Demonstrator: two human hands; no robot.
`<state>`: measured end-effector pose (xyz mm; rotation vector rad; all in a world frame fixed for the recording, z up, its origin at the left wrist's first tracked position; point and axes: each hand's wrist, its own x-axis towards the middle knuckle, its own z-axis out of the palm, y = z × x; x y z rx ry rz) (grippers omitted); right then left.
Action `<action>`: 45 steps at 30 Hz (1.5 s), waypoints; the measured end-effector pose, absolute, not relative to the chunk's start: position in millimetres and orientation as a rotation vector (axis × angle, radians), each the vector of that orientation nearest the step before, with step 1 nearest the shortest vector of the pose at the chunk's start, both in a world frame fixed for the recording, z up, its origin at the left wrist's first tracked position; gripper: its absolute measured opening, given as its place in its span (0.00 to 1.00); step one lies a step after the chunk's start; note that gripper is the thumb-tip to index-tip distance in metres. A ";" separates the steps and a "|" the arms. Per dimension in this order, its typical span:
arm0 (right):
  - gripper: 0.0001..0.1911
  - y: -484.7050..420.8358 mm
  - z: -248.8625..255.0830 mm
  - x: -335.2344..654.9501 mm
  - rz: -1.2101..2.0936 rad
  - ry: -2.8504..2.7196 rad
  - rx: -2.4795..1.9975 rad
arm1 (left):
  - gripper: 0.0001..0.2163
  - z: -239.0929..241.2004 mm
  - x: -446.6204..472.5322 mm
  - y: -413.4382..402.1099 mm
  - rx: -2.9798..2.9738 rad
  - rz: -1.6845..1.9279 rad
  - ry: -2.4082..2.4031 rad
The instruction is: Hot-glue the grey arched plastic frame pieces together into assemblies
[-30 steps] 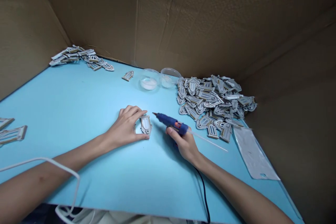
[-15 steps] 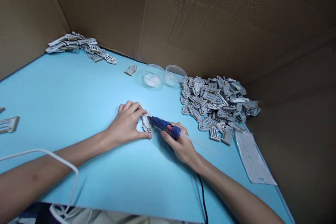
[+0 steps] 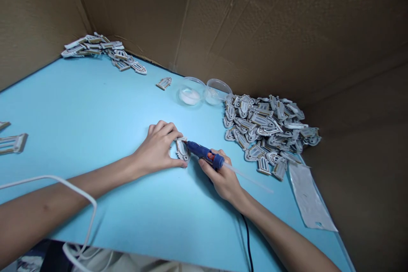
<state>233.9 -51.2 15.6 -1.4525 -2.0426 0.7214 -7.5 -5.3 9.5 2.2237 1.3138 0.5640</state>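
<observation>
1. The left hand (image 3: 159,146) rests near the middle of the light-blue tabletop (image 3: 95,106). Its fingers curl over a small grey arch-shaped piece (image 3: 182,149), and thumb and fingertips pin the piece flat against the surface.
2. The right hand (image 3: 223,176) is closed around the grip of a blue glue gun (image 3: 204,155). A clear glue stick (image 3: 248,175) juts out of the gun's back, and a black cord (image 3: 247,242) runs toward the near edge.
3. A second ago the gun's nozzle hung in the air, well apart from the piece. It then swung left and down, and now its tip sits on the piece's right side, touching or all but touching it.
4. The left hand has kept the same pinning grip throughout, and the piece has stayed in place on the tabletop.
5. Toward the right edge lies a big heap of similar grey pieces (image 3: 267,127), with a flat plastic bag (image 3: 310,199) just beside it on the near side.
6. Two clear round dishes (image 3: 190,92) stand at the far edge against the cardboard wall (image 3: 255,21), with a single piece (image 3: 164,83) to their left.
7. A smaller pile (image 3: 102,49) fills the far left corner, and a white cable (image 3: 79,195) loops over the left forearm.
</observation>
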 end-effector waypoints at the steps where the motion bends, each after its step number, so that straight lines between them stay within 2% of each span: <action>1: 0.18 -51.3 15.4 233.8 0.712 -2.046 -1.452 | 0.33 10.1 -7.4 -5.2 2.217 0.557 1.319; 29: 0.17 -51.2 14.4 233.6 0.642 -2.097 -1.486 | 0.33 7.2 -6.6 -4.9 2.218 0.568 1.321; 45: 0.19 -50.8 14.5 232.1 0.660 -2.060 -1.526 | 0.32 7.6 -6.0 -4.1 2.200 0.569 1.321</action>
